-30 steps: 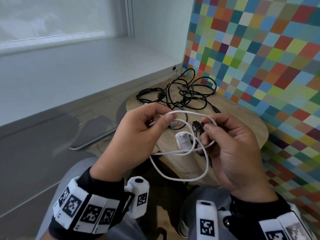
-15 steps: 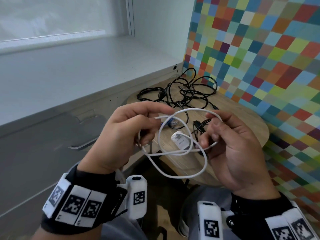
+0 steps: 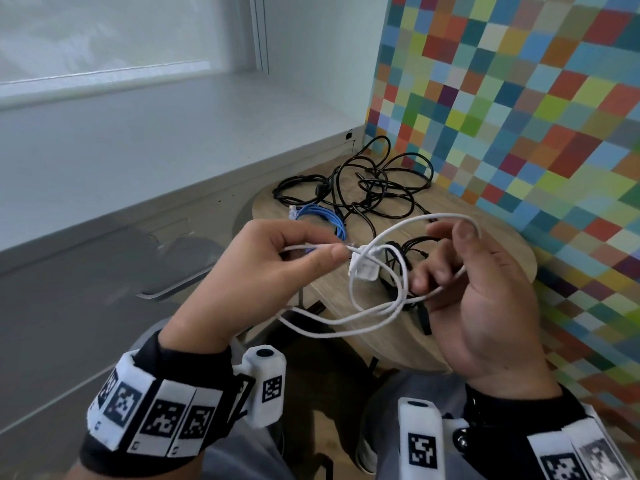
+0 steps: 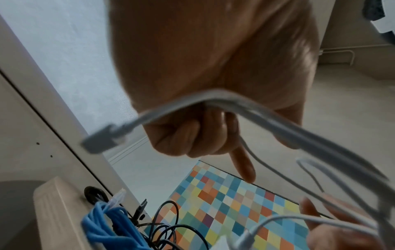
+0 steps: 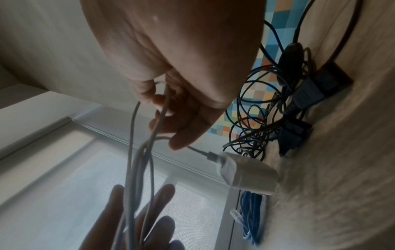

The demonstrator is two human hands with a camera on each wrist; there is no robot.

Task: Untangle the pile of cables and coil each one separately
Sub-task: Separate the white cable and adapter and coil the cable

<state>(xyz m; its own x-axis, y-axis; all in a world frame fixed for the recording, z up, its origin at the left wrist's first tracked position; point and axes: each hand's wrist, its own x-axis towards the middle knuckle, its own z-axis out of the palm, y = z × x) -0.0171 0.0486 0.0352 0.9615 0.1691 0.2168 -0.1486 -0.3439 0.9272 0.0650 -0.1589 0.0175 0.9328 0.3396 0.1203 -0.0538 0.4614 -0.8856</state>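
A white cable hangs in loose loops between my two hands, above the near edge of the round wooden table. Its white plug block dangles in the middle of the loops. My left hand pinches a strand between thumb and forefinger, and the left wrist view shows the cable bent over my curled fingers. My right hand holds the loops with curled fingers, seen from the wrist as white strands and the block. A tangle of black cables and a coiled blue cable lie on the table.
A patchwork wall of coloured squares borders the table on the right. A grey sill and window run along the left and back. Black plugs lie on the table near my right hand. My knees are below the table edge.
My hands have drawn apart, opening the white loops wider. The left hand slid left along its strand, uncovering the blue cable behind it. The plug block hangs between the hands.
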